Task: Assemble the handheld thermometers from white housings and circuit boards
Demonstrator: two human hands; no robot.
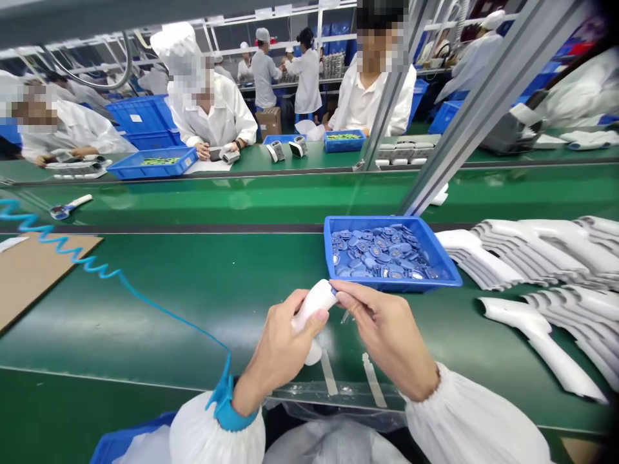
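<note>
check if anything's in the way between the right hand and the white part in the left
Nothing visible is in the way. The right hand meets the end of the white part held in the left hand, a small blue piece at its fingertips. The blue tray lies beyond, not between them.

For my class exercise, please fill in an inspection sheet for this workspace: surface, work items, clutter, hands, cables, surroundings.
Surface: green tabletop, slightly glossy.
Work items: white part between the hands; blue tray of small blue oval pieces; white shells laid in rows at right.
Clutter: two pale strips near the front edge; brown board at far left.
Hands: left hand grips the white part; right hand has its fingertips at that part's end, where a bit of blue shows; its grip is unclear.
Cables: blue coiled cord running to a blue wristband on the left wrist.
Surroundings: co-workers in white at a bench beyond; metal struts.
</note>
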